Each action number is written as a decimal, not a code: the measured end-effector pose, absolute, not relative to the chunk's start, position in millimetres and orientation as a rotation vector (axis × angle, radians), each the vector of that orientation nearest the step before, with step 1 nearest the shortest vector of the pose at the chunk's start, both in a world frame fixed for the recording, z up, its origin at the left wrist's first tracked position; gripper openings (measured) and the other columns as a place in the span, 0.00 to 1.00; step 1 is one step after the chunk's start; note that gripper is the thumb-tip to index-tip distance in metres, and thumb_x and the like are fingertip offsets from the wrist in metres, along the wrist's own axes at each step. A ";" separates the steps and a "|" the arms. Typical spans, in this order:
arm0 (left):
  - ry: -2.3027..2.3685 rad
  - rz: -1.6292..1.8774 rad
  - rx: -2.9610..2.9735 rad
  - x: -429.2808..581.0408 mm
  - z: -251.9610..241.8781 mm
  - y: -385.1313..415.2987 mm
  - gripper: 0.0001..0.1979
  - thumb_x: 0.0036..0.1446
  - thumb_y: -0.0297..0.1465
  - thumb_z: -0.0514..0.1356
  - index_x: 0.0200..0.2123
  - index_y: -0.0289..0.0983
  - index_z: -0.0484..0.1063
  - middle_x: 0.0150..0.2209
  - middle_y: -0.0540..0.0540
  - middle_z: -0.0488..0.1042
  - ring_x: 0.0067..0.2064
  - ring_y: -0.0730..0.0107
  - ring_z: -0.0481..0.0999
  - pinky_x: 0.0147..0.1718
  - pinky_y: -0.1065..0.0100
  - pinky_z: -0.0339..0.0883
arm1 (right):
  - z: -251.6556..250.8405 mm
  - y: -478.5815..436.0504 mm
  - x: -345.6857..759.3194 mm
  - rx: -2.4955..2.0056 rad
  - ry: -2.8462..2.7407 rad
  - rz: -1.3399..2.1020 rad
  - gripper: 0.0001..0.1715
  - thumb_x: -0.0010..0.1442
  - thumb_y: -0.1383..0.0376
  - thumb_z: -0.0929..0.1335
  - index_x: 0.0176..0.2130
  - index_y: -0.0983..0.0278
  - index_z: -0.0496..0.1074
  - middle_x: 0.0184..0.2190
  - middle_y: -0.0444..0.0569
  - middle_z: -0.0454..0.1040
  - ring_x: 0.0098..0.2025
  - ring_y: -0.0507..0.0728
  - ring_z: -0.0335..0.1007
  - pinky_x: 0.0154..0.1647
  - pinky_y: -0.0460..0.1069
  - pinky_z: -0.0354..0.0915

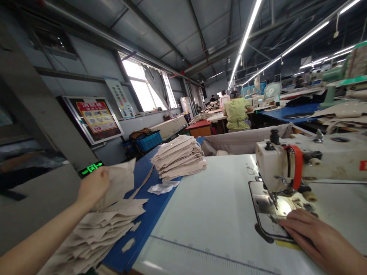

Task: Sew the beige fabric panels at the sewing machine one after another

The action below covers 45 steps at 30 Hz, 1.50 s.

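My left hand (96, 187) is closed on a beige fabric piece (122, 179), lifted just above a layered stack of similar beige pieces (106, 229) at the left. On the right, my right hand (312, 233) rests at the metal plate (262, 206) of a white sewing machine (272, 164), close to the needle area. Its fingers are pressed together, and whatever lies between them is too small or hidden to make out. The machine's lamp lights the plate beside the fingertips.
Another beige stack (180, 156) stands across the blue board (149, 210) and pale tabletop (200, 214), beside a small white scrap (163, 187). A printed ruler (200, 252) runs along the front. Behind is a cloth-lined bin (229, 143); a person in yellow-green (236, 112) sits farther back.
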<state>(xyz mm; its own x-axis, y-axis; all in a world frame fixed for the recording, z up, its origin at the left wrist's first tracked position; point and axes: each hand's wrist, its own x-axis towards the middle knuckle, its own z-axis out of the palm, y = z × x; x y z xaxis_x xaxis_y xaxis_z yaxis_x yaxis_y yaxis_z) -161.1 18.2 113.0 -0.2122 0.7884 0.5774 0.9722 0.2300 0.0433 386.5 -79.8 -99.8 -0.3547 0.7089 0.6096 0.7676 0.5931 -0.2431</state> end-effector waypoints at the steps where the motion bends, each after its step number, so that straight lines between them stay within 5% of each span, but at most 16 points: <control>1: -2.048 -0.618 -1.510 -156.0 123.2 13.3 0.27 0.62 0.39 0.37 0.44 0.36 0.73 0.39 0.36 0.79 0.44 0.39 0.79 0.42 0.47 0.70 | -99.9 -79.8 386.4 -1.172 -2.133 -0.088 0.15 0.69 0.60 0.63 0.39 0.56 0.78 0.36 0.49 0.80 0.38 0.57 0.78 0.36 0.48 0.74; 4: -1.943 -0.667 -1.447 -128.6 143.5 -1.9 0.28 0.65 0.41 0.35 0.56 0.37 0.65 0.53 0.39 0.74 0.53 0.44 0.74 0.52 0.50 0.66 | -99.5 -80.3 385.8 -1.185 -2.163 -0.019 0.14 0.69 0.61 0.63 0.38 0.57 0.77 0.35 0.48 0.78 0.37 0.57 0.76 0.37 0.48 0.73; 7: -1.759 -0.585 -1.729 -83.5 135.0 -12.9 0.25 0.64 0.43 0.41 0.54 0.41 0.69 0.53 0.44 0.76 0.52 0.50 0.75 0.54 0.55 0.66 | -98.6 -81.3 384.8 -1.214 -2.192 0.056 0.15 0.69 0.62 0.61 0.39 0.58 0.77 0.35 0.49 0.77 0.37 0.57 0.75 0.38 0.50 0.72; 10: -1.627 -0.446 -2.104 -22.2 89.8 -22.7 0.19 0.59 0.39 0.49 0.49 0.45 0.74 0.49 0.49 0.79 0.49 0.55 0.78 0.52 0.62 0.69 | -98.6 -81.7 384.1 -1.262 -2.193 0.109 0.16 0.70 0.63 0.61 0.42 0.59 0.77 0.37 0.49 0.76 0.40 0.57 0.74 0.42 0.52 0.71; 13: -1.490 -0.211 -2.735 49.6 22.5 -35.4 0.23 0.61 0.25 0.45 0.54 0.42 0.71 0.47 0.43 0.80 0.48 0.56 0.79 0.50 0.59 0.71 | -97.3 -81.3 383.7 -1.295 -2.170 0.135 0.16 0.71 0.65 0.60 0.43 0.60 0.77 0.38 0.51 0.75 0.41 0.57 0.73 0.42 0.52 0.69; 18: -1.450 -0.216 -3.006 137.7 -44.8 -57.9 0.18 0.65 0.35 0.50 0.54 0.46 0.72 0.43 0.42 0.81 0.43 0.56 0.82 0.41 0.59 0.76 | -86.7 -82.7 382.2 -1.302 -2.147 0.140 0.15 0.69 0.69 0.61 0.42 0.63 0.76 0.35 0.51 0.74 0.40 0.57 0.70 0.43 0.52 0.67; 21: -1.491 -0.413 -3.106 142.1 -45.3 -57.4 0.23 0.67 0.44 0.48 0.58 0.45 0.70 0.49 0.41 0.80 0.49 0.54 0.79 0.49 0.55 0.74 | -81.2 -82.3 380.9 -1.322 -2.141 0.102 0.14 0.69 0.70 0.61 0.41 0.63 0.76 0.35 0.51 0.74 0.40 0.58 0.69 0.43 0.51 0.65; 25: -1.327 -0.694 -3.085 115.2 -52.2 -38.4 0.24 0.70 0.43 0.42 0.61 0.51 0.68 0.58 0.48 0.74 0.58 0.59 0.73 0.58 0.56 0.68 | -77.2 -79.6 378.5 -1.331 -2.161 0.041 0.13 0.68 0.71 0.62 0.37 0.63 0.74 0.32 0.50 0.73 0.39 0.57 0.67 0.42 0.50 0.64; 29: -1.100 -0.419 -3.060 105.5 -72.6 -27.1 0.26 0.67 0.44 0.49 0.66 0.49 0.61 0.67 0.47 0.61 0.66 0.51 0.63 0.62 0.48 0.61 | -71.8 -80.5 373.3 -1.249 -2.192 -0.007 0.12 0.67 0.70 0.61 0.37 0.64 0.74 0.32 0.50 0.73 0.38 0.58 0.66 0.41 0.51 0.63; 33: -1.097 -0.175 -3.043 124.8 -86.1 -25.7 0.28 0.67 0.43 0.49 0.68 0.44 0.58 0.68 0.42 0.56 0.68 0.47 0.59 0.62 0.42 0.58 | -66.7 -84.3 367.9 -1.091 -2.277 0.050 0.11 0.66 0.68 0.63 0.41 0.64 0.74 0.33 0.50 0.72 0.38 0.58 0.66 0.40 0.51 0.63; 45: -1.166 -0.475 -3.068 111.7 -70.2 -28.4 0.27 0.66 0.39 0.54 0.67 0.47 0.58 0.68 0.44 0.58 0.67 0.55 0.61 0.63 0.49 0.59 | -67.2 -90.8 366.2 -1.130 -2.300 0.200 0.14 0.67 0.69 0.61 0.36 0.63 0.75 0.32 0.50 0.71 0.37 0.57 0.66 0.38 0.50 0.61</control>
<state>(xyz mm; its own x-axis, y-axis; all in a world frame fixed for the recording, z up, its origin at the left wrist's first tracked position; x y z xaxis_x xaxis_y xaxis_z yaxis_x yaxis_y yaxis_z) 111.7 -28.4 -70.2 0.7140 0.6703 0.2022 0.6205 -0.7396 0.2605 366.2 -90.8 -67.2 -0.4853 0.7662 0.4212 0.6820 0.6332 -0.3661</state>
